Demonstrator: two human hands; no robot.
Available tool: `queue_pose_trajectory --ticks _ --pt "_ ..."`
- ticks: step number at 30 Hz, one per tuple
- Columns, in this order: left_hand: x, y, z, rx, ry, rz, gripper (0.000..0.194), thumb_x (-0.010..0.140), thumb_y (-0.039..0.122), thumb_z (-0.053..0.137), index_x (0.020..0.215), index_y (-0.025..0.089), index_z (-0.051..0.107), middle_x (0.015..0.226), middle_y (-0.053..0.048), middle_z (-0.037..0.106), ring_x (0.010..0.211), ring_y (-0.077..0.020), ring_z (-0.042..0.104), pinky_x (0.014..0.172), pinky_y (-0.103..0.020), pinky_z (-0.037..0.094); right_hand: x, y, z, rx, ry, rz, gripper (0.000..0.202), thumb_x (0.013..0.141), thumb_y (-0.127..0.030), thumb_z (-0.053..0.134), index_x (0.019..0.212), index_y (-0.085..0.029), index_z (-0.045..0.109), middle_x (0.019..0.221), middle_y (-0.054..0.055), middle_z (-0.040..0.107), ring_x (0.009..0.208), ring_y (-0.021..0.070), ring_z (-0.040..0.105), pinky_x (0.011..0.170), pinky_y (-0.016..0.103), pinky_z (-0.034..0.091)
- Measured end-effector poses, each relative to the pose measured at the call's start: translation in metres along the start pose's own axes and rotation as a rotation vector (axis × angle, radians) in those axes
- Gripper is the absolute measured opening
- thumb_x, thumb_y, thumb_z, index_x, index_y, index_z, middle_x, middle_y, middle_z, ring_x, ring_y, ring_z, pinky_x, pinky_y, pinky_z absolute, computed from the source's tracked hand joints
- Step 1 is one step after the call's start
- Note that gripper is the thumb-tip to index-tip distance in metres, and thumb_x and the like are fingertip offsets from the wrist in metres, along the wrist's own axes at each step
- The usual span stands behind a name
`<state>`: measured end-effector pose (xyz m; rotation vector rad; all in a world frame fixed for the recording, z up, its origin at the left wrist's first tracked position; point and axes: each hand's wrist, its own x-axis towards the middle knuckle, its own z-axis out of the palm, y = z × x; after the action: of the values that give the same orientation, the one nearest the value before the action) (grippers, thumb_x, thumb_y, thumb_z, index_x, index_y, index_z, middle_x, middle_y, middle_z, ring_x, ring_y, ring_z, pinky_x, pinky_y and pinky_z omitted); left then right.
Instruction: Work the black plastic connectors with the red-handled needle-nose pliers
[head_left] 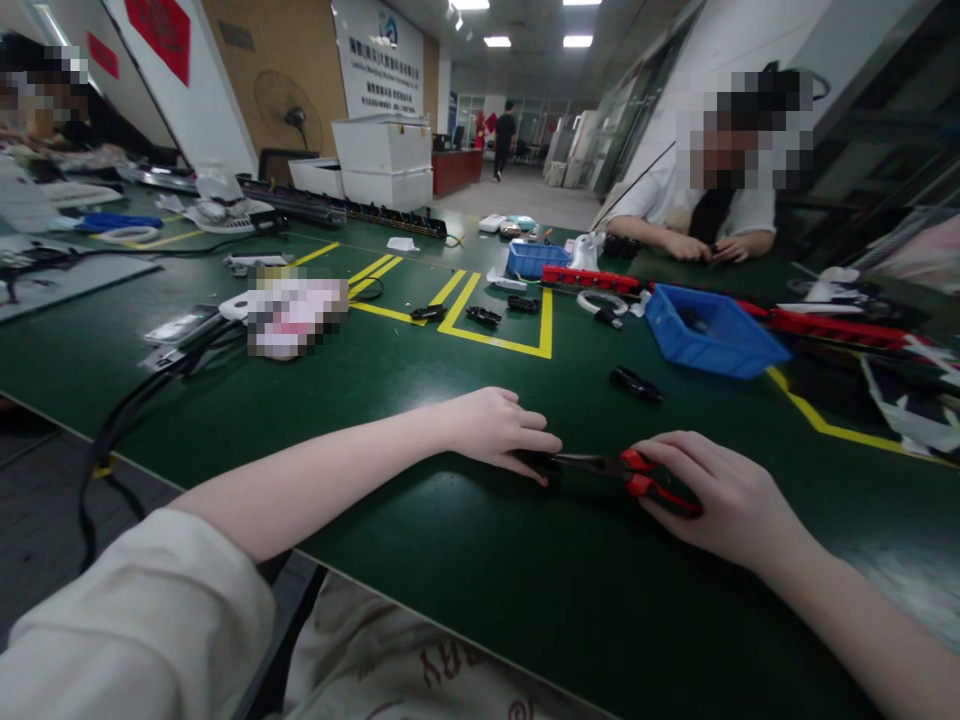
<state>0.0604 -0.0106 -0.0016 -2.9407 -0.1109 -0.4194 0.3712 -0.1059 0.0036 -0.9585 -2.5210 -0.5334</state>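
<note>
My right hand (716,490) is closed round the red handles of a pair of long-nose pliers (634,470), whose jaws point left. At their tips, my left hand (502,430) grips a small black part (534,460) low over the green table. The fingers cover most of that part, so its exact kind is hidden. The plier tips reach the part's right end; whether they bite on it I cannot tell. Beyond my right hand lies a similar-looking black piece (636,384).
Several small black parts (484,316) lie around the yellow tape marks (495,344). A blue bin (712,335) stands at the right, with a red strip (847,330) behind it. Black cables (124,420) hang over the left edge. A person (697,220) sits across the table.
</note>
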Motion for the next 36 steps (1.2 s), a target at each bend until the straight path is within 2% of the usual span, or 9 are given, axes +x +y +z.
queue_pose_trajectory --ticks 10,17,22,29,36 --pt "-0.0018 -0.0034 0.0015 -0.006 0.001 -0.07 0.046 0.101 0.056 0.049 0.127 0.02 0.063 0.094 -0.005 0.068 0.072 -0.0137 0.062 0.063 -0.026 0.038 -0.0007 -0.0045 0.0022 -0.063 0.039 0.056 0.033 0.086 -0.028 0.065 0.117 -0.018 0.061 0.104 0.011 0.068 0.085 0.0231 0.068 0.069 0.034 0.057" --pt "0.0 -0.0006 0.0014 0.019 0.003 -0.038 0.045 0.1 0.057 0.05 0.123 0.02 0.065 0.091 -0.004 0.068 0.071 -0.0135 0.061 0.063 -0.027 0.036 0.0035 -0.002 -0.0012 0.02 -0.025 0.031 0.031 0.087 -0.029 0.063 0.115 -0.018 0.059 0.103 0.011 0.068 0.081 0.0203 0.068 0.068 0.032 0.058" --pt "0.002 -0.0005 -0.0011 -0.028 -0.056 -0.104 0.045 0.098 0.057 0.054 0.124 0.021 0.063 0.095 -0.005 0.07 0.075 -0.015 0.064 0.065 -0.027 0.039 0.0024 0.0 -0.0009 -0.009 -0.02 0.042 0.029 0.087 -0.029 0.062 0.114 -0.018 0.06 0.102 0.011 0.069 0.081 0.021 0.069 0.068 0.032 0.058" --pt "0.0037 0.0011 -0.0038 -0.146 -0.034 -0.156 0.044 0.095 0.053 0.061 0.123 0.019 0.064 0.105 -0.005 0.072 0.078 -0.0155 0.068 0.069 -0.028 0.045 0.0029 0.0029 -0.002 -0.004 -0.046 0.089 0.03 0.085 -0.031 0.065 0.113 -0.021 0.063 0.104 0.009 0.071 0.083 0.0222 0.07 0.069 0.035 0.059" --pt "0.0046 0.0022 -0.004 -0.176 -0.06 -0.221 0.042 0.097 0.05 0.057 0.122 0.018 0.067 0.107 -0.006 0.074 0.078 -0.016 0.069 0.07 -0.029 0.047 0.0016 0.0049 -0.0037 -0.038 -0.023 0.159 0.032 0.086 -0.035 0.064 0.116 -0.022 0.063 0.106 0.01 0.071 0.085 0.026 0.07 0.068 0.039 0.057"
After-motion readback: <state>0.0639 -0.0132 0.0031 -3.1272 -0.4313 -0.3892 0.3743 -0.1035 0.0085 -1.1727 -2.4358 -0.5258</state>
